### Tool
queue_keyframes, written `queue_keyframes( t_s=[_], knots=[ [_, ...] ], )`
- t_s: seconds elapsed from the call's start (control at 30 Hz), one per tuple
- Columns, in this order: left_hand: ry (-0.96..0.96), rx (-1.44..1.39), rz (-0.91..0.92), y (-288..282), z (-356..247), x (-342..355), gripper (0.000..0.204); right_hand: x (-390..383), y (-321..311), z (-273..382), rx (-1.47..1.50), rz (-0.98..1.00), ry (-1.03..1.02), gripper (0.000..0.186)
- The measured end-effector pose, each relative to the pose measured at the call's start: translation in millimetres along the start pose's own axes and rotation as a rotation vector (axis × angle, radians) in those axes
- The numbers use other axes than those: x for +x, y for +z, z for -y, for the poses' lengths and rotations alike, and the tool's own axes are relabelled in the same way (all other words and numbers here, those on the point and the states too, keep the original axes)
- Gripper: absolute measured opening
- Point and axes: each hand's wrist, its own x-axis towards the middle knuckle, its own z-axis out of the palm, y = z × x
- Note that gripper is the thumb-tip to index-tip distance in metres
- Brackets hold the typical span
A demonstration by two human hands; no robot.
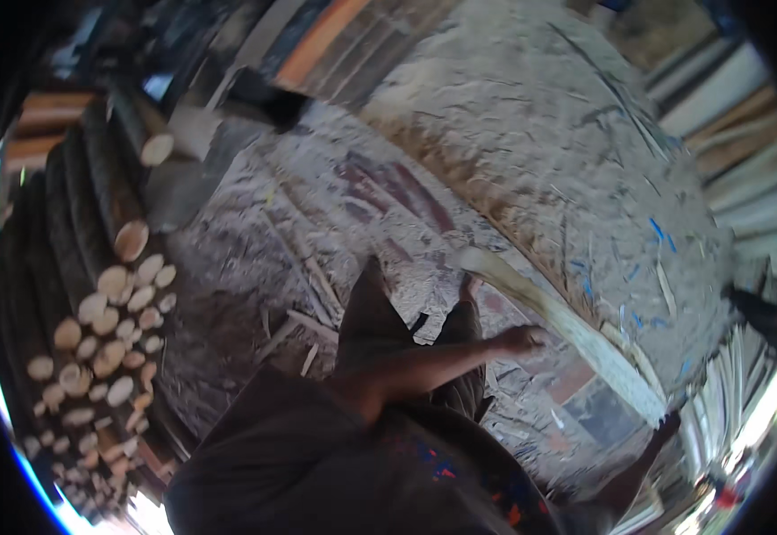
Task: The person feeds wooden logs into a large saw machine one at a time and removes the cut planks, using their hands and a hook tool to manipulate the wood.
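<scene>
A long, pale, slightly curved wooden slab (585, 334) slants from in front of my feet down to the right. Its near right end is in my right hand (668, 425), whose fingers close on the tip. My left hand (522, 341) hovers just left of the slab's middle, apart from it as far as I can see. Those fingers are curled; motion blur hides whether anything small is inside. The slab's far end lies close to my right foot (470, 287).
Stacked round logs (94, 330) rise at the left, cut ends facing me. Thin sticks (304, 267) lie on the dusty floor (540, 134), with blue scraps (657, 229) farther right. Boards (736, 134) lean at the far right. A brick-and-plank structure (344, 53) stands ahead.
</scene>
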Motion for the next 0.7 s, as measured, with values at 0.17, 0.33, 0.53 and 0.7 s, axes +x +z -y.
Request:
queue_keyframes(
  t_s=[0.17,0.33,0.53,0.7],
  knots=[
    [0.098,0.467,0.319,89.0,-68.3,8.2,0.054,-40.3,112.4,13.9,0.56,0.529,0.388,0.044],
    [-0.083,0.575,-0.189,-41.9,-37.3,-59.4,0.05,-231.1,257.7,237.8,0.122,1.371,0.257,0.038],
    [0.022,-0.361,-1.544,-229.5,23.2,-301.5,0.044,-212.5,389.8,579.8,-0.066,1.099,-1.247,0.036],
    [0.317,-0.878,-2.098,-224.3,66.6,-461.2,0.043,-189.2,358.6,855.0,0.397,1.094,-0.592,0.034]
  ],
)
